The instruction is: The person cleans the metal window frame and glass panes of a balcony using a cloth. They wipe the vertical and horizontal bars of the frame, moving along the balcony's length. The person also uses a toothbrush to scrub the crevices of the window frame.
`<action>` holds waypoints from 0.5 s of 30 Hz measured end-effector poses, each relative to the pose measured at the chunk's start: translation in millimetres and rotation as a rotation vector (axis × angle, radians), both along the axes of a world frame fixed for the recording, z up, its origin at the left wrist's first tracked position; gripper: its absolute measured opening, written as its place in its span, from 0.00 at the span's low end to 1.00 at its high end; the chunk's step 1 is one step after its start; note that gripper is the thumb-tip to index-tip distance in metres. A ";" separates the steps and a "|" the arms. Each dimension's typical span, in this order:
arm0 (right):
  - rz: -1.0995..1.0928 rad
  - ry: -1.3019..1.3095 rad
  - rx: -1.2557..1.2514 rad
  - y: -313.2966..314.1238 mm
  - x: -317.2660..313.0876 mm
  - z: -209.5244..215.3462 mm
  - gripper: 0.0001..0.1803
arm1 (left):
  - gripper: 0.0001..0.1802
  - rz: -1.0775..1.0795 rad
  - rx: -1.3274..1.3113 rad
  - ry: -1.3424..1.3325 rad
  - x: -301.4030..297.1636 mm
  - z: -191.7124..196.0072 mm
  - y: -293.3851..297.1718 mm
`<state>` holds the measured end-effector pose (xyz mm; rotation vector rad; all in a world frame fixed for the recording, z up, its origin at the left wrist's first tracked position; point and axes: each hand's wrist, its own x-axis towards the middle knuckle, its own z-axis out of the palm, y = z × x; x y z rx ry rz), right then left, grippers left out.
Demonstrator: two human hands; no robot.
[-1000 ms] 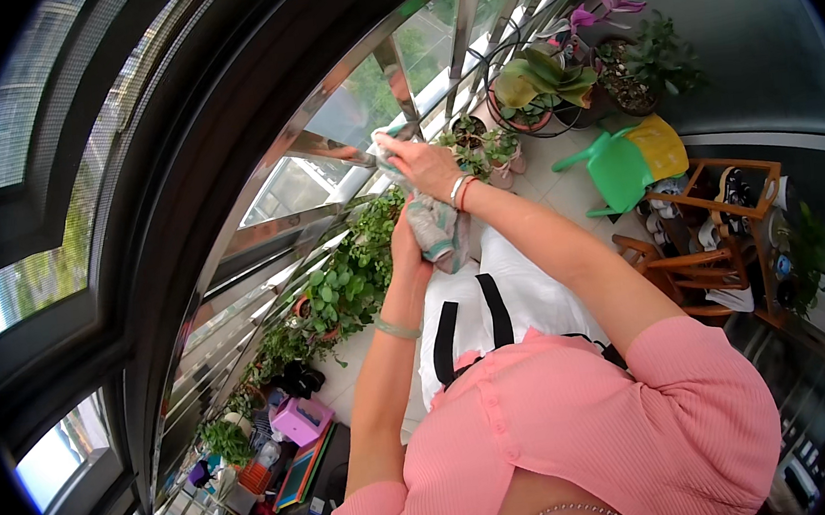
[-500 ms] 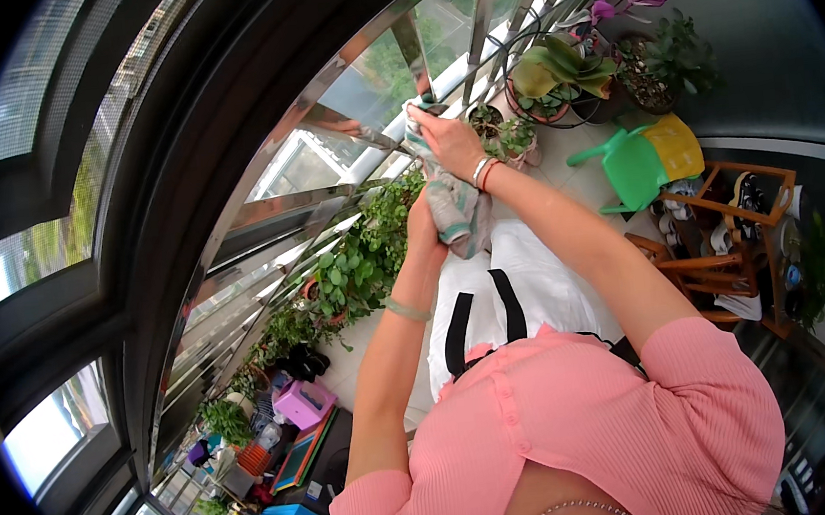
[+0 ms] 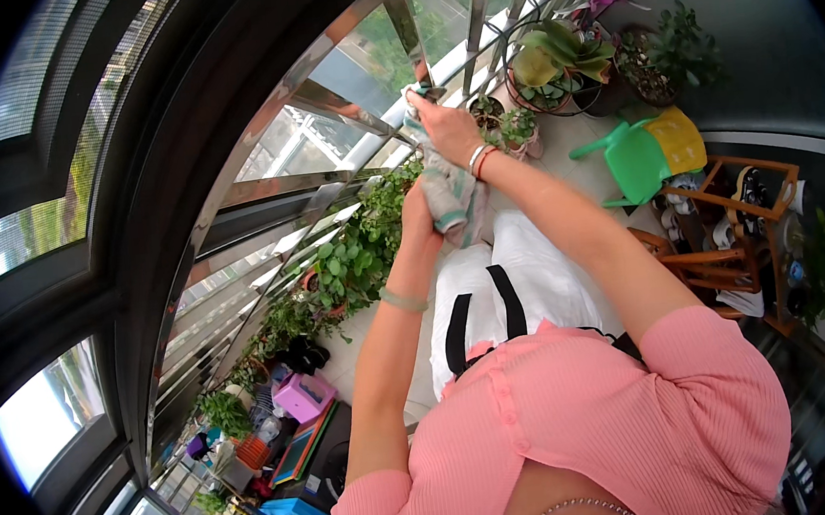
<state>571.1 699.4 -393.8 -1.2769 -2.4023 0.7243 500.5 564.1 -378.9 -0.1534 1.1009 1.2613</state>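
Observation:
A grey-white cloth with green stripes (image 3: 449,192) hangs bunched between my two hands. My right hand (image 3: 450,129) is closed on its upper end, pressing it round a shiny metal bar (image 3: 406,32) of the railing. Lower down and to the left, my left hand (image 3: 418,216) grips the hanging part of the cloth; its fingers are partly hidden behind the folds. Leafy green potted plants (image 3: 353,253) stand along the railing just left of my left hand.
To the right stand a green and yellow small chair (image 3: 642,161) and a wooden rack (image 3: 756,198) with shoes. Potted succulents (image 3: 553,64) fill the far right corner. A dark window frame (image 3: 129,272) curves along the left; a pink stool (image 3: 304,396) is at lower left.
My right hand has shifted slightly up and left along the bar with the cloth. My left hand still holds the lower part. The view has moved a little.

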 end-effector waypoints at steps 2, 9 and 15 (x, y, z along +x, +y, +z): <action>0.044 0.039 -0.021 -13.9 -1.3 0.0 0.22 | 0.14 0.079 -0.041 -0.082 3.8 9.1 -15.3; -0.202 0.114 -0.122 1.4 30.1 13.0 0.16 | 0.15 -0.075 0.002 -0.087 19.4 27.2 3.3; -0.272 0.187 0.038 54.6 38.3 16.1 0.16 | 0.13 -0.047 0.020 -0.049 26.5 35.6 63.7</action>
